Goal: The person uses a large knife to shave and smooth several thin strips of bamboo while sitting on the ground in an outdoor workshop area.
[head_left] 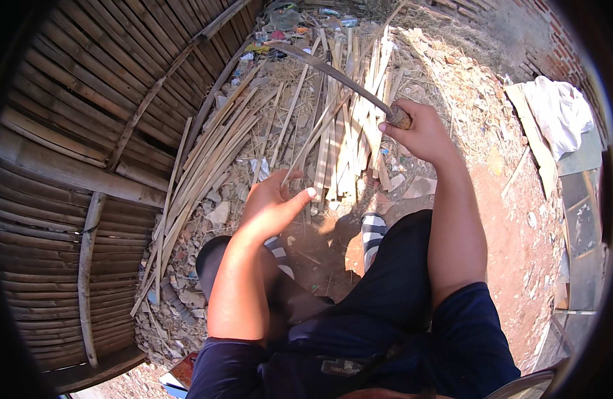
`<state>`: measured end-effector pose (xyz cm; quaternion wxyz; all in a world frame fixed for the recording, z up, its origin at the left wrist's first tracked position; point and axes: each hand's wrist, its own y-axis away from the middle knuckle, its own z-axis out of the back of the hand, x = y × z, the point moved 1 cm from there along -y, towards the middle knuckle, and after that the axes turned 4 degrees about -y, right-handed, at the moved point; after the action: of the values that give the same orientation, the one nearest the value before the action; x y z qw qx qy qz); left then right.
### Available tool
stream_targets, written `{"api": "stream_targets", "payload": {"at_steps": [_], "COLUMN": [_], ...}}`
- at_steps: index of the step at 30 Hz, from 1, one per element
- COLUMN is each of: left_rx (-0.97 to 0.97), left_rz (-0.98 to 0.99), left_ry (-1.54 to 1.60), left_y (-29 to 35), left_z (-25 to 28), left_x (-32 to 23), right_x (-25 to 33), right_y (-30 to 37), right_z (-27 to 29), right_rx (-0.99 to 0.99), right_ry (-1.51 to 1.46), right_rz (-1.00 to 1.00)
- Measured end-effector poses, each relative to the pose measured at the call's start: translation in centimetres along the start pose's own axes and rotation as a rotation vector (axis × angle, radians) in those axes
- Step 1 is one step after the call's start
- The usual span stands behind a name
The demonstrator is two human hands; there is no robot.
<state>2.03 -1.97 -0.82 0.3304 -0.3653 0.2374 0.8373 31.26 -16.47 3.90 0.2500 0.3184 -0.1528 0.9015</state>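
My right hand (419, 133) is closed round the short wooden handle (401, 118) of a machete. Its long, slightly curved dark blade (340, 75) points away to the upper left, above the pile. My left hand (273, 203) is lower and to the left, its fingers curled and its thumb stretched out to the right. A thin bamboo strip (318, 132) runs from those fingers up to the far right, crossing near the blade; its near end is hidden by the hand. Beneath both hands lie many split bamboo strips (328, 156) on the ground.
A slatted bamboo wall (87, 100) rises on the left, with more long strips (193, 179) along its foot. Rubble and litter (220, 213) cover the ground. At the right are a board (532, 139), a white sack (558, 116) and dark panels (582, 219). A brick wall (562, 50) stands behind.
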Motion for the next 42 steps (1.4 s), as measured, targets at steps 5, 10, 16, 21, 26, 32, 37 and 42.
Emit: {"api": "stream_targets", "payload": {"at_steps": [5,10,16,21,26,32,37,42], "left_rx": [0.04,-0.05,0.231,0.33,0.438,0.521,0.527,0.542], "left_rz": [-0.025,-0.328,-0.05,-0.063,-0.011,0.006,-0.004,-0.014], "left_ry": [0.044,0.132,0.201,0.41,0.613,0.665,0.676,0.722], "left_y": [-0.3,-1.6,-0.1,-0.4,0.1,0.7,0.3,0.4], "left_z": [-0.4,-2.3,-0.4,-0.7,-0.9,-0.2,-0.3,-0.3], "left_x": [0.2,4.3,0.9,1.4,1.1,1.0,0.9,0.8], "right_x": [2.4,4.6,0.7,0.9,4.0,2.4,0.5,2.0], "right_y": [1.1,1.5,0.0,0.7,1.9,1.1,0.1,0.9], "right_z": [-1.7,-3.5,-0.5,-0.7,-2.9,-1.8,-0.1,-1.8], "right_rx": [0.233,0.377,-0.001,-0.024,0.266,0.06,-0.185,-0.058], "right_ry": [0.157,0.221,-0.039,-0.021,0.203,0.081,-0.048,-0.011], "right_rz": [0.193,0.365,0.054,0.137,0.4,0.348,0.064,0.269]}}
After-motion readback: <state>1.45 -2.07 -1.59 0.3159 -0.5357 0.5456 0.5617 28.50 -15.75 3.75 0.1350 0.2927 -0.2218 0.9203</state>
